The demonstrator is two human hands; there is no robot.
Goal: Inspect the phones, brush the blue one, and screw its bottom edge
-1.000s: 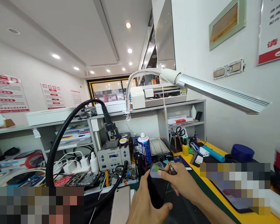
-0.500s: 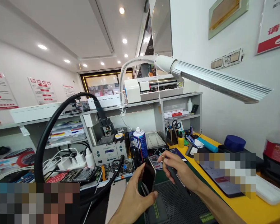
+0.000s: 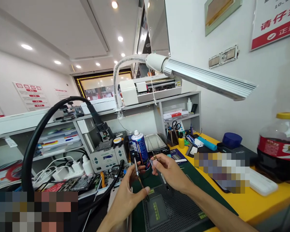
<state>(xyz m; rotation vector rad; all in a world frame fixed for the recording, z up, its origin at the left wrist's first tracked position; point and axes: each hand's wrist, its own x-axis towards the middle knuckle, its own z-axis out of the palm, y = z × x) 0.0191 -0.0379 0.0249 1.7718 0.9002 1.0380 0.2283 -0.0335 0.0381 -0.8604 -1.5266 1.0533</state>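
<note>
My left hand (image 3: 125,195) is closed around a smartphone (image 3: 138,172), with the thumb on the lower end and the fingers behind. Turned nearly edge-on, the phone shows its shiny metal frame, and little of its face is visible. Just to its right, my right hand (image 3: 171,174) pinches a dark pen-shaped tool (image 3: 164,184) with a brass-coloured end between the fingertips; its exact kind is unclear. A small gap separates the tool from the phone. Below both hands lies a dark perforated work mat (image 3: 181,209) with a flat grey pad area.
Behind the hands stand a blue spray can (image 3: 140,148) and a grey soldering station (image 3: 107,159). A thick black hose (image 3: 26,154) arches at left. To the right are a white power bank (image 3: 263,183), a cola bottle (image 3: 279,148) and blue tape (image 3: 232,140). A lamp (image 3: 207,79) hangs overhead.
The phone has turned from showing its dark face to nearly edge-on. Both hands have shifted left in the picture, and the camera view has swung to the right.
</note>
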